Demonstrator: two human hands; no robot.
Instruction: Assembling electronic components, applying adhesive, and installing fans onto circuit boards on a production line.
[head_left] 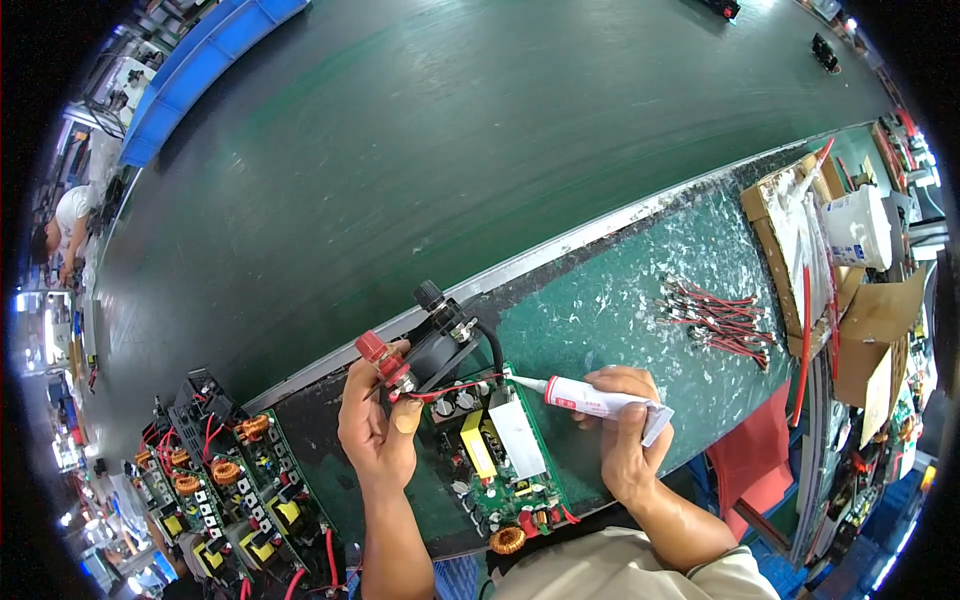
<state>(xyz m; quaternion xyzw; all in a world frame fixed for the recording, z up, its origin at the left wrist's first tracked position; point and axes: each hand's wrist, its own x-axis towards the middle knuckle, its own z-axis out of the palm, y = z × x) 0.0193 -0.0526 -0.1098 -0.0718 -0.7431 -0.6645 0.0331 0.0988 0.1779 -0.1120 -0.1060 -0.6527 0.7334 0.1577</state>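
Now my left hand point(378, 428) pinches the red terminal point(381, 356) upright; at three o'clock, my right hand point(622, 432) squeezes the white tube point(590, 400), its nozzle aimed at the green board point(500, 460).

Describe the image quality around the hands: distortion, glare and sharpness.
Head view: fisheye bends the bench edge into a curve and leaves black corners. Centre is sharp: left hand on the red terminal, right hand holding the white tube. Lamp glare blows out the far left rim; the rim detail smears.
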